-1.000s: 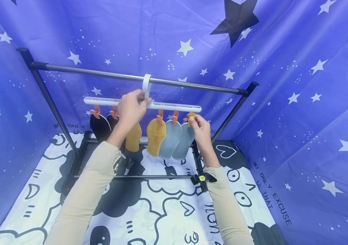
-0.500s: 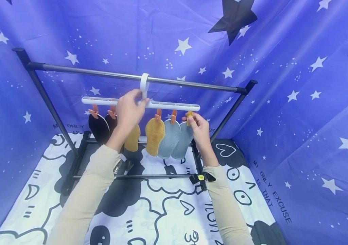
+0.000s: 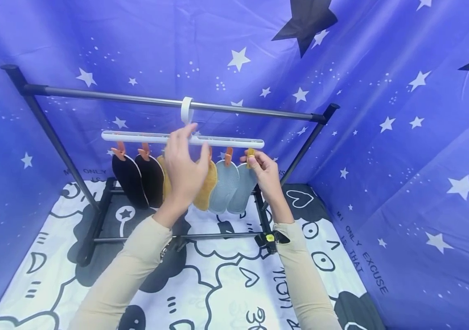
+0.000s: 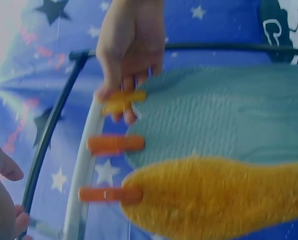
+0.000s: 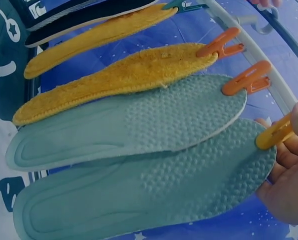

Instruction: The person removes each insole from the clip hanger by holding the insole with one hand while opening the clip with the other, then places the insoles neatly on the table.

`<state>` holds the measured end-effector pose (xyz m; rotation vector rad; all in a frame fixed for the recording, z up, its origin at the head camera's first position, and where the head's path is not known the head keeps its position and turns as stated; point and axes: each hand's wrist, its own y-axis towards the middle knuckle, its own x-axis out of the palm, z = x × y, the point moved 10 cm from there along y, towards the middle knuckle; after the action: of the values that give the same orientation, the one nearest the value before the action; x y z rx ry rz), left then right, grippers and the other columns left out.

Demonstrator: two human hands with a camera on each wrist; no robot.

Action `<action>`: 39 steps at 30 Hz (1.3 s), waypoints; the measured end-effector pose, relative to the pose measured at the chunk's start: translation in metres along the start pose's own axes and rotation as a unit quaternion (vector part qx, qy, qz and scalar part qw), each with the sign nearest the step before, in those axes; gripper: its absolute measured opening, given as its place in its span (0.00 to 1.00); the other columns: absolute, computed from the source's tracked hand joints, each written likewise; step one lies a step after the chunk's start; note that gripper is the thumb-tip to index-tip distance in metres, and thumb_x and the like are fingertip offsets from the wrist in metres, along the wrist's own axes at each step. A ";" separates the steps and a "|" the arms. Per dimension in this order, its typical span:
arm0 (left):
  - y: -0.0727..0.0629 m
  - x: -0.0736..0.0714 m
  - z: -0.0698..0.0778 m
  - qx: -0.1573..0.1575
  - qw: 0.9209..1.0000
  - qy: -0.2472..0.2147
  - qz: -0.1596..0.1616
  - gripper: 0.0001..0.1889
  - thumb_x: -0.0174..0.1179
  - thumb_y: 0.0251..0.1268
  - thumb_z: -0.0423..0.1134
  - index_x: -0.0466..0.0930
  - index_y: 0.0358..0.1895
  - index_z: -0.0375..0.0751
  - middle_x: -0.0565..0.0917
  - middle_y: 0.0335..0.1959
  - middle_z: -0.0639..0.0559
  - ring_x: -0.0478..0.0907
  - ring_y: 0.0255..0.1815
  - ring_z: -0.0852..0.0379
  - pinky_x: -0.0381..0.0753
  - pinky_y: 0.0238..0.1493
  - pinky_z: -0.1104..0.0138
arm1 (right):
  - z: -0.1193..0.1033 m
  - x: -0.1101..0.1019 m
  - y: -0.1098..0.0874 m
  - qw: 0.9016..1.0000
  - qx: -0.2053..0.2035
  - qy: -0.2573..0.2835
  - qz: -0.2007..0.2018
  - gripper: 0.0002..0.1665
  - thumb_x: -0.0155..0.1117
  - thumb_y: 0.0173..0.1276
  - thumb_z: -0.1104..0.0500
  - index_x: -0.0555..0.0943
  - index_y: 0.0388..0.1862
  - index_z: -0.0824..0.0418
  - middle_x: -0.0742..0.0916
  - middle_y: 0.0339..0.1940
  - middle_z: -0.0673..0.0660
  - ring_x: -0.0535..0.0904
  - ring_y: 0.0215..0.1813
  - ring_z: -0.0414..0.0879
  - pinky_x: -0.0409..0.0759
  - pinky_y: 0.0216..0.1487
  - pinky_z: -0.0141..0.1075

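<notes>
A white clip hanger (image 3: 234, 141) hangs by its hook (image 3: 186, 110) from the rack's top bar. Along it, clips hold pairs of insoles: black (image 3: 128, 179), yellow (image 5: 124, 80) and grey-green. My right hand (image 3: 269, 178) pinches the yellow clip (image 5: 273, 135) at the hanger's right end, which bites the outermost grey-green insole (image 5: 149, 185). An orange clip (image 5: 246, 79) grips the other grey-green insole (image 5: 124, 125). My left hand (image 3: 186, 167), fingers extended and thumb apart, is in front of the hanger's middle, hiding part of the yellow insoles.
A black metal rack (image 3: 135, 97) stands on a cartoon-print cloth (image 3: 218, 293). Its side posts (image 3: 59, 142) flank the hanger. A blue star-print curtain (image 3: 383, 183) encloses the back and sides. One clip on a yellow insole is dark green (image 5: 183, 7).
My left hand has let go of the base of the hanger's hook and its fingers have spread. My right hand still pinches the yellow clip. The head view has shifted slightly right.
</notes>
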<state>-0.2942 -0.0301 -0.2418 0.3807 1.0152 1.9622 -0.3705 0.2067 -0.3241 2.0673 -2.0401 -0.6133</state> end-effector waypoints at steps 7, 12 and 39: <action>-0.024 0.048 0.015 -0.024 0.990 -0.058 -0.127 0.19 0.65 0.67 0.36 0.79 0.60 0.35 0.87 0.48 0.41 0.84 0.47 0.47 0.81 0.50 0.55 | 0.002 -0.002 -0.005 1.000 -0.001 0.026 -0.015 0.20 0.56 0.79 0.64 0.76 0.64 0.76 0.86 0.51 0.75 0.84 0.49 0.38 0.80 0.54 0.27; -0.043 0.082 0.013 -0.092 0.963 -0.098 -0.232 0.20 0.65 0.69 0.37 0.79 0.62 0.34 0.86 0.56 0.39 0.84 0.56 0.46 0.82 0.62 0.57 | 0.004 -0.009 -0.009 1.000 0.000 0.014 -0.005 0.20 0.58 0.77 0.66 0.76 0.63 0.76 0.89 0.41 0.47 0.84 0.45 0.35 0.81 0.52 0.25; -0.057 0.136 -0.014 -0.193 0.917 -0.159 -0.311 0.20 0.60 0.74 0.34 0.76 0.64 0.29 0.81 0.63 0.34 0.79 0.67 0.42 0.75 0.71 0.56 | 0.052 -0.012 -0.048 0.998 0.069 -0.008 0.004 0.14 0.64 0.73 0.67 0.81 0.49 0.80 0.89 0.36 0.59 0.81 0.38 0.44 0.81 0.41 0.30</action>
<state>-0.3492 0.0894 -0.3105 0.1195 0.4401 1.4089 -0.3473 0.2295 -0.3880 2.1348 -2.1552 -0.5012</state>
